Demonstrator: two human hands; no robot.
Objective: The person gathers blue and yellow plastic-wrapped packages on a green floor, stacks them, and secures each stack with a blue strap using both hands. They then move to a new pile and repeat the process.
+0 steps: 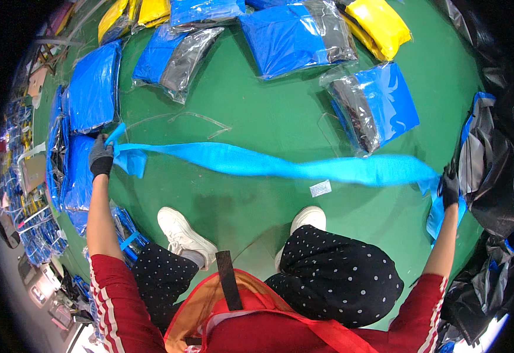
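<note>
A long light-blue fabric strip [280,167] stretches across the floor in front of me, slightly twisted and held off at both ends. My left hand [101,156], in a grey and black glove, is closed round its left end, where a short tail hangs down beside the fist. At the far right my right hand [448,186], in a dark glove, grips the other end, and a loose length droops below it. Both arms are spread wide. Stacked blue plastic-wrapped packages [95,88] lie right beside my left hand.
Wrapped blue-and-grey packages [292,41] and yellow ones [380,26] lie along the far side. Another blue package [377,106] sits just beyond the strip. A small white label [320,188] is on the green floor [257,212]. Black sheeting [495,194] is heaped at right.
</note>
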